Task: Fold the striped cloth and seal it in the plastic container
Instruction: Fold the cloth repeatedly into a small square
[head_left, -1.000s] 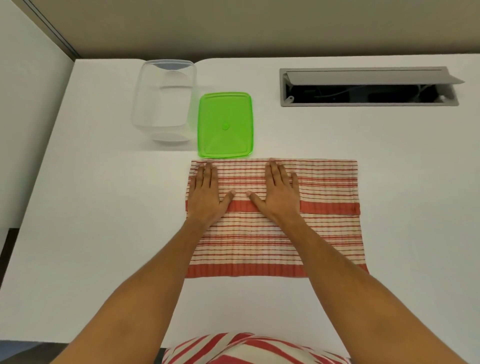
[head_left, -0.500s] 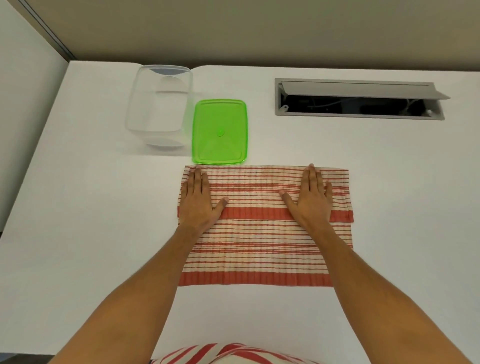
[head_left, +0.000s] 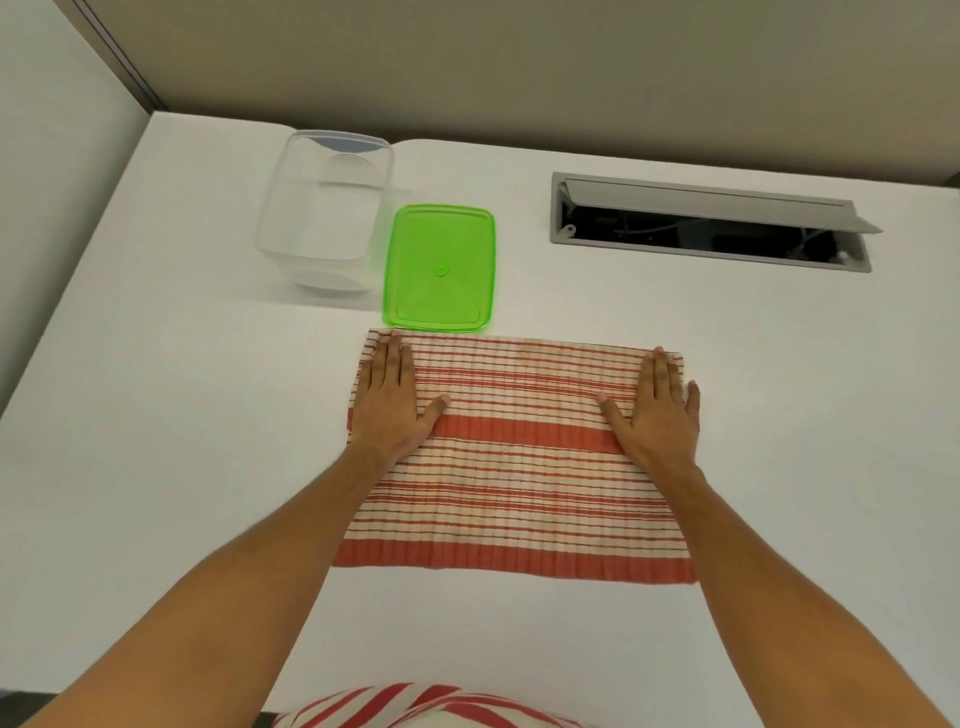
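While your left hand (head_left: 388, 402) and right hand (head_left: 655, 410) press flat, fingers spread, on the far corners of the striped cloth (head_left: 514, 462), it lies spread on the table (head_left: 156, 467). Just beyond its far edge sit the green lid (head_left: 440, 267) and clear container (head_left: 326, 208)

Setting: we read this as an office workstation — a plain white desk (head_left: 156, 441) with a grey flip-up cable hatch (head_left: 711, 221) set into its top, wiring visible in the dark opening. Beige partition panels (head_left: 519, 78) run along the back and left edges, cubicle-style.
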